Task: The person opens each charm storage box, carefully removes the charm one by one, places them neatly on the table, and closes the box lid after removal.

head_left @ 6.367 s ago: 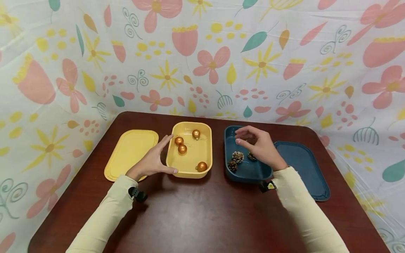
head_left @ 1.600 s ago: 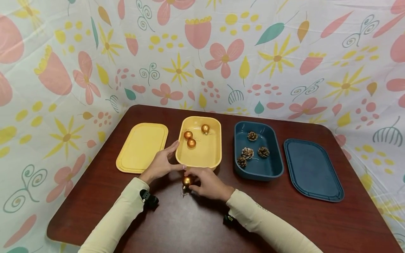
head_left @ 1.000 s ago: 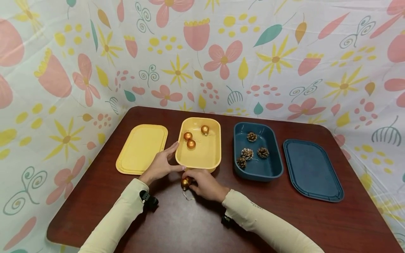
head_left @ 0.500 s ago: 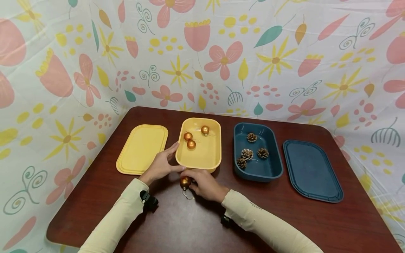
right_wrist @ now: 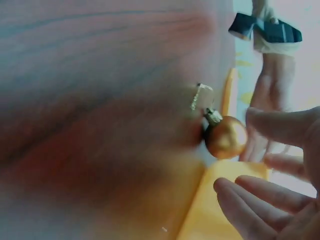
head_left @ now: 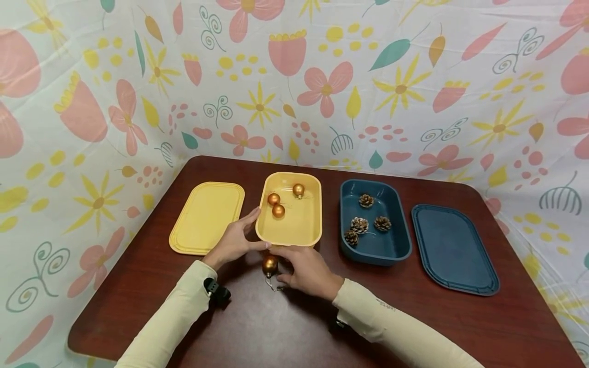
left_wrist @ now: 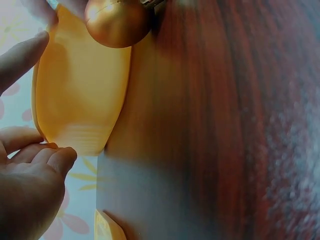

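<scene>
A gold bauble (head_left: 270, 265) with a thread loop sits on the table just in front of the yellow box (head_left: 316, 225). My left hand (head_left: 234, 239) grips the box at its front left corner, thumb on the front and fingers on the left side. My right hand (head_left: 306, 268) is just right of the bauble; in the right wrist view, its fingers (right_wrist: 270, 190) are spread and apart from the bauble (right_wrist: 226, 137). Inside the box lie a few more gold baubles (head_left: 278, 211). The left wrist view shows the single bauble (left_wrist: 117, 22) at its top edge.
A yellow lid (head_left: 207, 217) lies left of the yellow box. To the right stands a dark blue box (head_left: 391, 253) with several pine cones (head_left: 359, 225), and beyond it lies a blue lid (head_left: 453, 248). A floral cloth (head_left: 294, 102) hangs behind the dark wooden table (head_left: 267, 332).
The bauble once in the yellow box's front right was brought to the table before it. My right hand, which held it half a second ago, has let go and shifted slightly right.
</scene>
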A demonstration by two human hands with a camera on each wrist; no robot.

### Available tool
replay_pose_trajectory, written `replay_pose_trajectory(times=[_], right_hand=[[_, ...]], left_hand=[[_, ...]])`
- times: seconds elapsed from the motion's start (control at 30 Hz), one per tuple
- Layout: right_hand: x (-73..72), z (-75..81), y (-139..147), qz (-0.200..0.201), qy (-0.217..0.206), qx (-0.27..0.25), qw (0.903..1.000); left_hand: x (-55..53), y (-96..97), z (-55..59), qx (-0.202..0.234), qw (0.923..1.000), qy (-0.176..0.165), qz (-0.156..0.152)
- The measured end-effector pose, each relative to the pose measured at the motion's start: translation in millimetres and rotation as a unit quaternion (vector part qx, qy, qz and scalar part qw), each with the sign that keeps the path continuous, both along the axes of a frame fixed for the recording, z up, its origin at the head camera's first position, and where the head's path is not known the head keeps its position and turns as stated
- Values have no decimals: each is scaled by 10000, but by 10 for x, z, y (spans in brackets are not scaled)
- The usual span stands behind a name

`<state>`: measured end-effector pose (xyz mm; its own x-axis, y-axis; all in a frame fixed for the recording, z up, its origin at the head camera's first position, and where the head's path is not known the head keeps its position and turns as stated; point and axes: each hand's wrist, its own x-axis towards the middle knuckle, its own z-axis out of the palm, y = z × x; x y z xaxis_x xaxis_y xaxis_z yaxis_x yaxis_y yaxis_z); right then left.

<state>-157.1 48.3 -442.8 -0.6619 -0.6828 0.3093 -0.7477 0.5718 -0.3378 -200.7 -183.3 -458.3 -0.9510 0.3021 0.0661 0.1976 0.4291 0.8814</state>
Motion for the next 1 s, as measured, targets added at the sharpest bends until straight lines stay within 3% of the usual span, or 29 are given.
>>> replay_pose_trajectory(times=[0.13, 0.23, 0.43, 0.7, 0.87, 1.0], right_hand=[[24, 147, 44, -441, 61, -395, 9982], [-62, 297, 61, -564, 38, -643, 9963], [-452, 602, 57, -558, -405, -560, 9960], [-1025, 759, -81, -597, -595, -402, 9956], [-1279, 824, -196, -995, -822, -182, 9915], [-1431, 828, -261, -1410, -1383, 475, 9792]], left_hand=[[5, 1, 0, -18, 10000, -14, 34], [9, 1, 7, -39, 10000, -31, 57], [16, 4, 16, -82, 9999, -75, 54], [20, 1, -7, -13, 10000, -32, 1], [16, -4, -13, 38, 10000, -30, 14], [8, -1, 1, -21, 10000, -13, 8]])
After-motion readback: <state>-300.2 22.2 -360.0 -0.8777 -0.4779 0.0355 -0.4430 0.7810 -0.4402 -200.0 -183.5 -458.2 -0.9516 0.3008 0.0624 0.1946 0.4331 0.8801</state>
